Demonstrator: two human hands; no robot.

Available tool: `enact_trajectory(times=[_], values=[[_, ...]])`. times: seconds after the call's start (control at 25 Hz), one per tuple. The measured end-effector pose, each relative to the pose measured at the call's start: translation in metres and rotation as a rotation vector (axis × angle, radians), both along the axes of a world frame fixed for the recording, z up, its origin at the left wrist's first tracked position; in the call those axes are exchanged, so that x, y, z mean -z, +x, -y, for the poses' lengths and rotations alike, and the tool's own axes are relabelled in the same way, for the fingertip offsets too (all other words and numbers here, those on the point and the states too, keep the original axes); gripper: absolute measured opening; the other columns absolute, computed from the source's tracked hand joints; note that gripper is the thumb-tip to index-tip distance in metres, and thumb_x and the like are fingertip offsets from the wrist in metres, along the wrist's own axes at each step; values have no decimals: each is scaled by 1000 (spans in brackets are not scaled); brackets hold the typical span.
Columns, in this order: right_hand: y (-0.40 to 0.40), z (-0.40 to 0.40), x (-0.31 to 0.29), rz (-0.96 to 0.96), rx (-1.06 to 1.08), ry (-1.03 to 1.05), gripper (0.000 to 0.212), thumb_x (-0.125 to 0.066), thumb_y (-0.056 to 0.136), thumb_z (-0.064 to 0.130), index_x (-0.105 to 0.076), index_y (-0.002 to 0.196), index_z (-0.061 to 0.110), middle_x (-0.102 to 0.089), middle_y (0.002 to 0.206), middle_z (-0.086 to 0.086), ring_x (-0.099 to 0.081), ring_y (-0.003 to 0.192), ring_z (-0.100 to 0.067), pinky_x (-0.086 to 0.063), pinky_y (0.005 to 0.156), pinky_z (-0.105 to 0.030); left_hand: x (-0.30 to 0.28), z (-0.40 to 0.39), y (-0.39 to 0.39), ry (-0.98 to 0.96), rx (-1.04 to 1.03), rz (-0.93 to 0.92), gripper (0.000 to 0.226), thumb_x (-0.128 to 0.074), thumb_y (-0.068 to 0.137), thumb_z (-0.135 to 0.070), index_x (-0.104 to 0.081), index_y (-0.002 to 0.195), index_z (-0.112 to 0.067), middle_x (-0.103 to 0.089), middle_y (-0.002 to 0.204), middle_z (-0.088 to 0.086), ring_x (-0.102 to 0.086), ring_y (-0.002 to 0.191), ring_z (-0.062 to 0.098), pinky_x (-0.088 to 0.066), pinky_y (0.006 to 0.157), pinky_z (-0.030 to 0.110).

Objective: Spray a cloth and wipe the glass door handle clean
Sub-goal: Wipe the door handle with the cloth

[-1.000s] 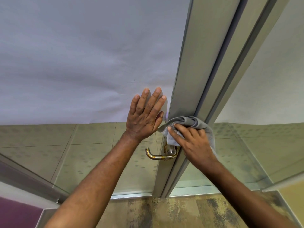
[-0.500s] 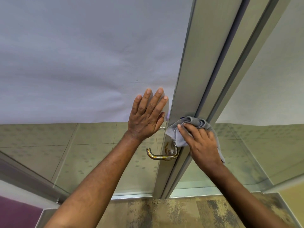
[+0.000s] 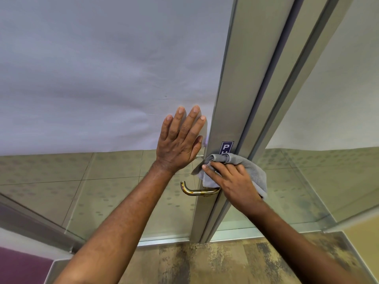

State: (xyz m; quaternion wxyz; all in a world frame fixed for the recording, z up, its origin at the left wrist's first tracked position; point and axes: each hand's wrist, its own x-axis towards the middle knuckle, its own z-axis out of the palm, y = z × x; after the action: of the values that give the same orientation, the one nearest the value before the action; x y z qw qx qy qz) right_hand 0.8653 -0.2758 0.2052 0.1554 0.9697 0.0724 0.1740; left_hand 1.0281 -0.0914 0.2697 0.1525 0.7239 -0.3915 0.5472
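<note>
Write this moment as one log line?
left hand: flat on glass door | right hand: presses grey cloth on frame | handle: uncovered

My one camera rides on my head, wide-angle, close to the glass door (image 3: 106,83), looking forward and down along its metal frame (image 3: 229,95) to the carpet (image 3: 205,261) at the frame's bottom edge.

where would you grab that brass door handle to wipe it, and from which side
Wrap the bare straight bar of the brass handle, coming from the left. Its hooked free end points left, while its right end, at the frame, sits behind the right hand and grey cloth.
</note>
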Motion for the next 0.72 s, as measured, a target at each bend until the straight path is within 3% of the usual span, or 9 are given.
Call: enact_trajectory(times=[0.12, 0.24, 0.36, 0.48, 0.64, 0.72], values=[[-9, 14, 4, -14, 30, -30, 90, -75, 83, 10, -31, 160, 26, -45, 150, -7, -52, 123, -32, -44, 96, -48, -2, -1, -1, 7, -6, 0, 61, -42, 110, -37, -26, 165, -16, 3, 178, 4, 3, 164, 29, 1, 133, 46], [-19, 27, -4, 93, 100, 71, 86, -77, 80, 6, -38, 155, 26, -48, 144, -9, -54, 107, -30, -50, 81, -46, -3, 0, -1, 3, -14, 10, 59, -42, 110, -37, -29, 164, -16, 3, 178, 4, 3, 164, 29, -1, 134, 46], [-4, 23, -29, 314, 137, 293, 83, -68, 81, -2, -44, 156, 27, -50, 143, -9, -51, 108, -29, -49, 80, -40, -2, 0, -1, -15, -14, 9, 58, -44, 110, -37, -33, 162, -16, -4, 178, 4, 1, 164, 29, -3, 134, 46], [12, 5, -44, 386, 89, 337, 74, -57, 86, 4, -44, 155, 28, -48, 143, -7, -49, 108, -28, -45, 86, -35, -2, 1, -1, -29, -7, 3, 57, -45, 110, -39, -35, 161, -16, -25, 171, 8, 1, 164, 28, -3, 134, 46], [7, -4, -16, 121, -24, 169, 78, -76, 83, 7, -48, 153, 28, -56, 141, -10, -59, 111, -30, -54, 88, -43, -2, 0, -2, -17, -18, 10, 61, -46, 109, -37, -30, 164, -16, -14, 175, 6, 2, 164, 29, -2, 134, 47], [-1, 1, -2, -36, -20, 109, 80, -74, 85, 6, -43, 155, 29, -55, 146, -7, -57, 121, -30, -52, 94, -44, -2, 0, -2, -3, -23, 15, 62, -45, 109, -37, -28, 165, -16, -1, 178, 4, 3, 164, 29, -1, 134, 46]])
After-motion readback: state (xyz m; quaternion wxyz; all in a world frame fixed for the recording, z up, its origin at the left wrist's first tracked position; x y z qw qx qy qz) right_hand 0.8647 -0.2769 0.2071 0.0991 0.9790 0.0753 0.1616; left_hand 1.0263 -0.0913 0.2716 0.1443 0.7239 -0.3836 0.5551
